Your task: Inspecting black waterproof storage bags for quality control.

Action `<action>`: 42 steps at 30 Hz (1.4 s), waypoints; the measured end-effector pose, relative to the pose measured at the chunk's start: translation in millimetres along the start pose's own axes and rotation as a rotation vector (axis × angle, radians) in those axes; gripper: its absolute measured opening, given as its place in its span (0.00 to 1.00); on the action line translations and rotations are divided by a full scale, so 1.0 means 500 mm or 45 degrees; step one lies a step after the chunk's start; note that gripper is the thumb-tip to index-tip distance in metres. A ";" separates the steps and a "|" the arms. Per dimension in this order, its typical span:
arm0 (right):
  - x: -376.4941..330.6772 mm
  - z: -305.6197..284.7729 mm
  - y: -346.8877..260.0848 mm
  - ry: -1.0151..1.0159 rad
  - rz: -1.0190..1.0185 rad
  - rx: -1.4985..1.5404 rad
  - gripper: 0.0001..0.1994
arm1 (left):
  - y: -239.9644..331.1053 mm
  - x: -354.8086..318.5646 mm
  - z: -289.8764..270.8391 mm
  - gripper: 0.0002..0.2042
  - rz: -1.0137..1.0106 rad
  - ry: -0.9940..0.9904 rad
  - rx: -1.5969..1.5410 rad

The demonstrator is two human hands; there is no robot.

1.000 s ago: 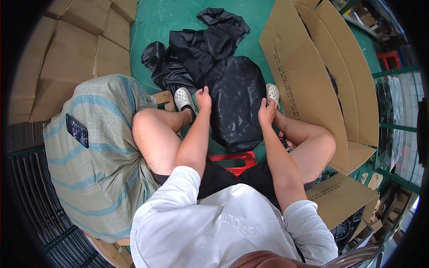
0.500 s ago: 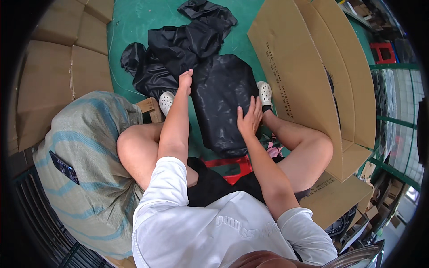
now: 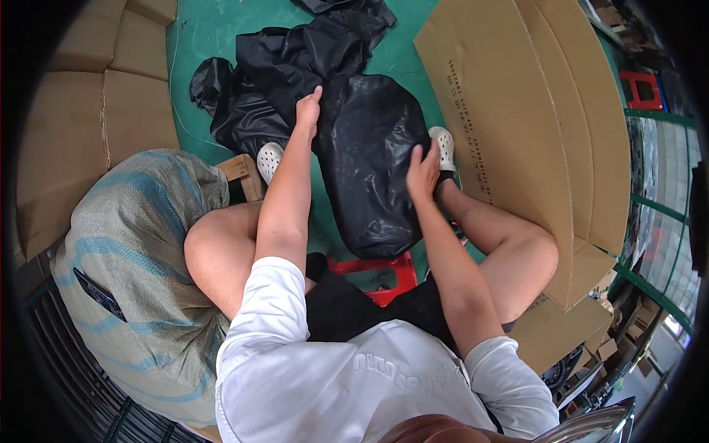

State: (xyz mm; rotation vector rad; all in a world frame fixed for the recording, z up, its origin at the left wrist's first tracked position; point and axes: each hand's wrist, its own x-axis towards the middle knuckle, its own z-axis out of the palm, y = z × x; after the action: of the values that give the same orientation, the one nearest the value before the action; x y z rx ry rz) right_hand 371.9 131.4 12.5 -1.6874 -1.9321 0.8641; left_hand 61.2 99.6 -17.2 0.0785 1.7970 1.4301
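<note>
Reached forward with both bare hands between bent, widely parted knees. Extended the left arm [image 3: 284, 207] almost straight, slanting slightly inward to the upper left edge of the black bundle [image 3: 373, 162]. Held the left hand [image 3: 308, 113] there narrow, closed up like a loose fist, with a digit pointing away from the body, right where the bundle met the loose black cloth [image 3: 281, 66]. Could not tell whether any of the material was pinched in it.

Bent the right arm [image 3: 458, 273] a little more at the elbow and angled the forearm inward, inside the right knee. Set the right hand [image 3: 423, 174] at the bundle's right side, wide, with thumb parted from fingers, at or against the surface without gripping. Placed it lower along the bundle than the left one.

Had the bundle lengthwise on the green floor [image 3: 207, 37], between the left clog [image 3: 269, 161] and the right clog [image 3: 443, 148], close in front of a red stool [image 3: 404, 275]. Had a striped sack [image 3: 140, 244] beside the left knee and a large carton [image 3: 502, 111] along the right.
</note>
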 end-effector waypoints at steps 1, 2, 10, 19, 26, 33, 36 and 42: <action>0.043 0.013 0.010 0.077 0.144 0.189 0.30 | 0.007 0.001 -0.005 0.22 0.004 0.008 0.005; 0.088 0.014 0.025 -0.040 0.258 0.372 0.28 | 0.010 0.006 -0.010 0.24 -0.048 -0.013 -0.010; 0.289 0.012 0.018 -0.721 1.034 1.138 0.18 | -0.006 0.059 -0.044 0.29 -0.363 -0.092 -0.136; 0.325 0.118 0.073 -0.560 0.620 0.838 0.10 | -0.052 0.102 -0.026 0.18 -0.476 0.080 0.147; 0.246 0.052 0.152 -0.336 0.744 0.880 0.20 | -0.081 -0.037 -0.019 0.29 -0.175 0.238 0.044; 0.050 -0.046 0.103 -0.095 0.491 0.056 0.21 | -0.121 -0.301 0.003 0.24 0.299 0.988 0.666; -0.065 -0.092 0.051 0.199 -0.297 -0.184 0.13 | -0.100 -0.421 0.056 0.28 1.098 0.612 1.077; -0.213 -0.128 -0.091 -1.383 -0.261 0.030 0.10 | -0.155 -0.468 0.061 0.35 1.041 -0.160 1.652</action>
State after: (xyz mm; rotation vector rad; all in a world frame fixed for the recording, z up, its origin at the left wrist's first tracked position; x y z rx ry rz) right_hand 400.8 34.8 98.4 -0.9911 -2.6257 1.9550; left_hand 267.8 -22.8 45.7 1.6450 2.3881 0.4091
